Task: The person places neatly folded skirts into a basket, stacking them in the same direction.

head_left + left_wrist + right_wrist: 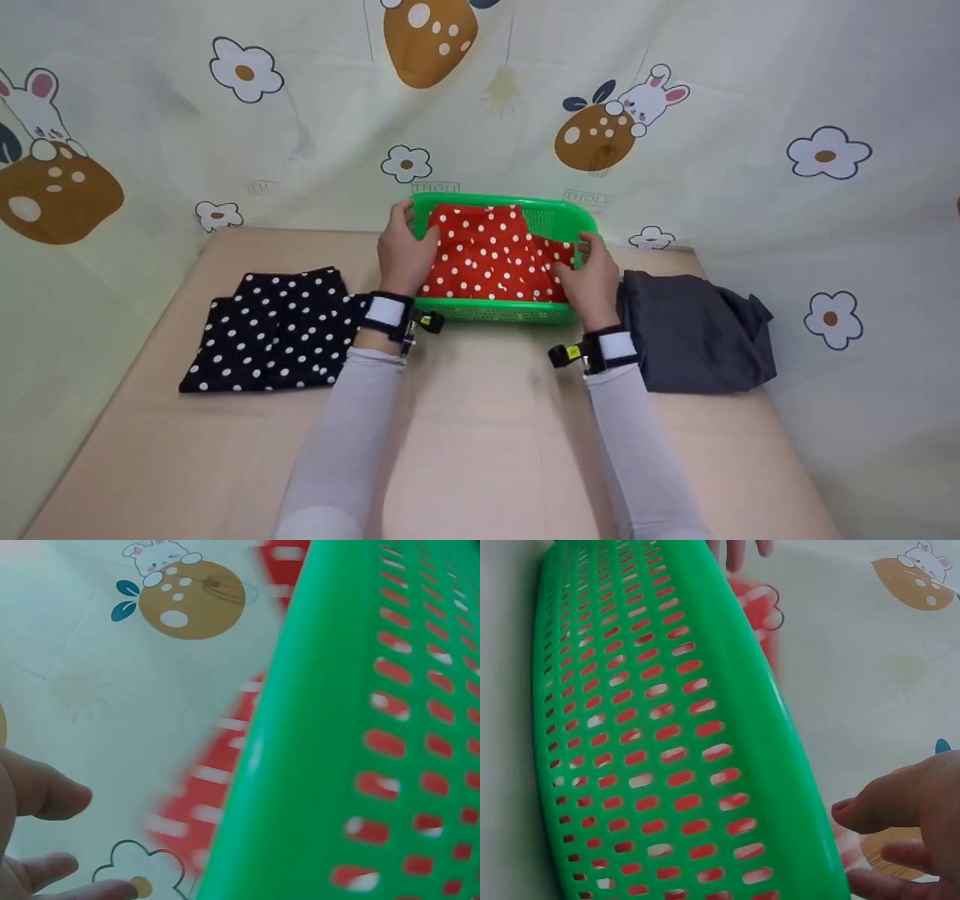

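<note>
Folded red cloth with white dots (484, 255) lies inside a green plastic basket (499, 310) at the back of the table. My left hand (405, 255) is at the basket's left end, its thumb beside the cloth's edge and its fingers near the rim. At the right end is my right hand (594, 279), thumb over the cloth's right part. Both wrist views show thumb and fingers spread apart with nothing pinched between them. Through the slots of the basket wall (712, 690) the red cloth shows in the right wrist view.
A folded black cloth with white dots (274, 330) lies on the table (480, 450) to the left. On the right is a folded dark grey cloth (694, 334). Behind the basket hangs a patterned curtain (315, 150) meeting the table's back edge.
</note>
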The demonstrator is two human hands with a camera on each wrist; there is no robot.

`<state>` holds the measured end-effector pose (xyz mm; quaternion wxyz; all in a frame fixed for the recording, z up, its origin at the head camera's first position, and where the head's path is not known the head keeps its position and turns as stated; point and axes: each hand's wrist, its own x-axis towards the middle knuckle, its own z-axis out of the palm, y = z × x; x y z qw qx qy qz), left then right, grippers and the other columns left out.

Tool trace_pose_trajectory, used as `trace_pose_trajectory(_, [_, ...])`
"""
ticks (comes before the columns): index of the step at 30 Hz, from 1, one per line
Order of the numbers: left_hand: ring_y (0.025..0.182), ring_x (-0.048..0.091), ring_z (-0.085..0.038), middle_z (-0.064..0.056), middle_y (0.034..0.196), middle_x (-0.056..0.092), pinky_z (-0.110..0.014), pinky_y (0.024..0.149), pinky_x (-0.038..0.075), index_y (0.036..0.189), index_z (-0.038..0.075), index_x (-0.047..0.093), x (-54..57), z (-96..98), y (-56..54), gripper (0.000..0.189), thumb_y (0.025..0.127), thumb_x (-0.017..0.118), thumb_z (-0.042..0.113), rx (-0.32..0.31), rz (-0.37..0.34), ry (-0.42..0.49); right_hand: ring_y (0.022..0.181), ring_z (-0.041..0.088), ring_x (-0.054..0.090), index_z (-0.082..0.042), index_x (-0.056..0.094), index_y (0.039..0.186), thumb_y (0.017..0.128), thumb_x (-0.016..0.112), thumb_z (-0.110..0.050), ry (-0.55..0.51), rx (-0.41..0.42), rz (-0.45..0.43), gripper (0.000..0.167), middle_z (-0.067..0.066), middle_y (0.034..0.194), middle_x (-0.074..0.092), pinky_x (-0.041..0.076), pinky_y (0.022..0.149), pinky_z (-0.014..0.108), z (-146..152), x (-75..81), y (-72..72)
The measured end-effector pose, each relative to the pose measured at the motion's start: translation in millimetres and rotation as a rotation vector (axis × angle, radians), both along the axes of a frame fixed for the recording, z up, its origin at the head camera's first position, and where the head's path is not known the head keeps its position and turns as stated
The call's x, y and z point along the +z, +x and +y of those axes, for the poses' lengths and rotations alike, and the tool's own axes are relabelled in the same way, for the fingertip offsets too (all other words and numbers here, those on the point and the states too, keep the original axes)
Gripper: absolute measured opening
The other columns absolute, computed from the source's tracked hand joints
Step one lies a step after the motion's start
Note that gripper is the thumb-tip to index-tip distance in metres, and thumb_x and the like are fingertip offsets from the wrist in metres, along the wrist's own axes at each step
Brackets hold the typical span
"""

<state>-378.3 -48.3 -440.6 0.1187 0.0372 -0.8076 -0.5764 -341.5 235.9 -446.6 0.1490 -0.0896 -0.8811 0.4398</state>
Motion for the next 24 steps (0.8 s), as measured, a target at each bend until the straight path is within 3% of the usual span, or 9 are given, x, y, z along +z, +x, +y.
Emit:
trace_pose_trajectory(3, [0.147,0.052,-0.035,-0.016,0.160,0.053,-0.049,0.123,0.043,0.158,0.012,0.043,2.7,-2.3,3.2,0.064,0.102,0.068,0.028,0.014,0.060,-0.011,0.142,0.037,0.055,-0.008,0.050,0.154,0.096,0.074,-0.020,0.002,-0.019,0.021,0.064,0.020,0.153,0.058,0.046,0.119,0.050,1.3,3.0,1.4])
trace_pose_trajectory(7, [0.145,0.054,-0.035,-0.017,0.159,0.054,-0.049,0.122,0.044,0.157,0.011,0.045,4.5,-2.6,6.7,0.062,0.102,0.068,0.029,-0.006,0.110,-0.015,0.144,0.038,0.053,-0.008,0.050,0.154,0.097,0.072,-0.023,0.010,-0.005,0.024,0.062,0.020,0.155,0.056,0.044,0.120,0.049,1.9,4.5,1.8])
trace_pose_trajectory(24, [0.143,0.056,-0.034,-0.018,0.158,0.056,-0.048,0.118,0.048,0.157,0.011,0.045,8.2,13.2,17.6,0.061,0.103,0.068,0.030,-0.060,0.109,-0.043,0.142,0.037,0.054,-0.010,0.055,0.152,0.098,0.071,-0.023,0.041,0.013,0.029,0.058,0.018,0.152,0.059,0.045,0.119,0.051,0.0,7.8,4.7])
